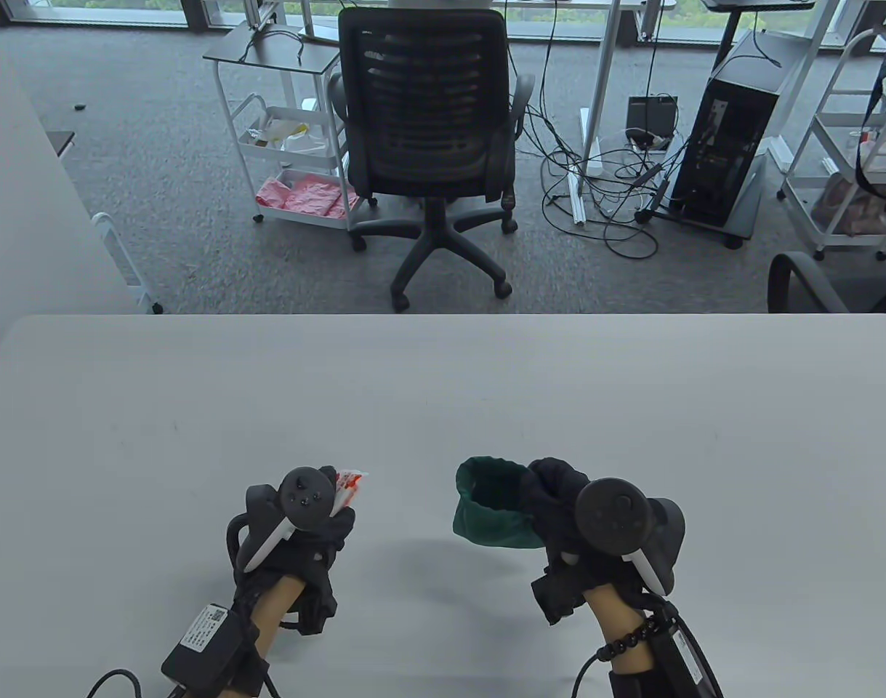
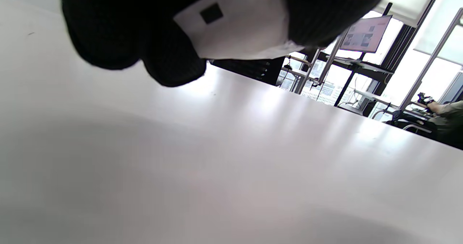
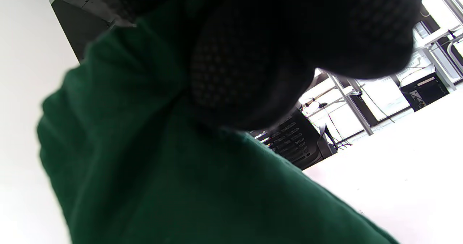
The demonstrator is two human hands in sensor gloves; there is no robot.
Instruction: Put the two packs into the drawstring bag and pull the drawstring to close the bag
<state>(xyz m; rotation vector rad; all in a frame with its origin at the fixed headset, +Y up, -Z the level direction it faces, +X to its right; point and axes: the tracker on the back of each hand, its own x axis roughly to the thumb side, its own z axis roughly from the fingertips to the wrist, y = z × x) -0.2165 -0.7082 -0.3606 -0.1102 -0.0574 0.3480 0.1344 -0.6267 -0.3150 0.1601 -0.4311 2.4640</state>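
The green drawstring bag (image 1: 490,509), soft and floppy, hangs mouth-open above the tabletop (image 1: 443,392), its rim pinched in the right hand (image 1: 559,502). The left hand (image 1: 308,523) clasps a light, crinkly pack (image 1: 349,486); only the left wrist view shows its white back (image 2: 238,30). The second pack is unseen.

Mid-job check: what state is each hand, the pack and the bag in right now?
Left hand: grips a pack, above the table.
Pack: held, outside the bag; a second pack is not visible.
Right hand: holds the bag's rim.
Green drawstring bag: mouth open, facing left.
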